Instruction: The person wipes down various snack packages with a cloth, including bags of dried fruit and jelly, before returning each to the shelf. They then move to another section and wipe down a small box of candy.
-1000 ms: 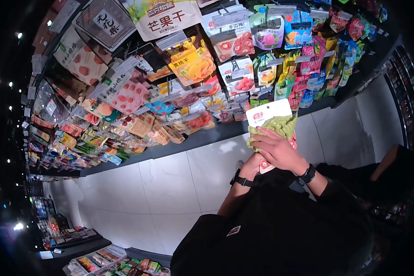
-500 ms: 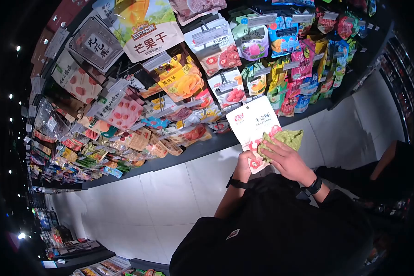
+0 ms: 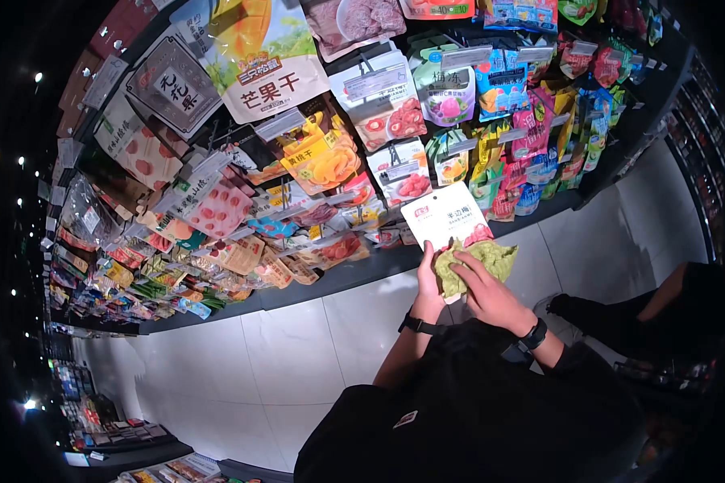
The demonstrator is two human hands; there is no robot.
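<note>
A white pouch of dried plums [image 3: 441, 213] with red fruit printed on its lower part is held upright in front of my body. My left hand [image 3: 429, 283] grips its lower left edge, thumb on the front. Bunched over the lower half of the pouch lies a yellow-green cloth [image 3: 498, 259], which hides most of the printed fruit. My right hand [image 3: 491, 296] presses this cloth against the pouch front, its fingers pointing up and left. Dark bands circle both wrists.
A display rack ahead carries many hanging snack bags, among them a mango pouch [image 3: 270, 60] and a yellow peach pouch [image 3: 321, 153]. The dark shelf edge [image 3: 298, 295] runs above the pale tiled floor [image 3: 290, 354]. At the right is another person's dark-clothed leg [image 3: 596, 310].
The cloth has moved left and down across the pouch, together with my right hand. My left thumb now lies higher along the pouch's left edge.
</note>
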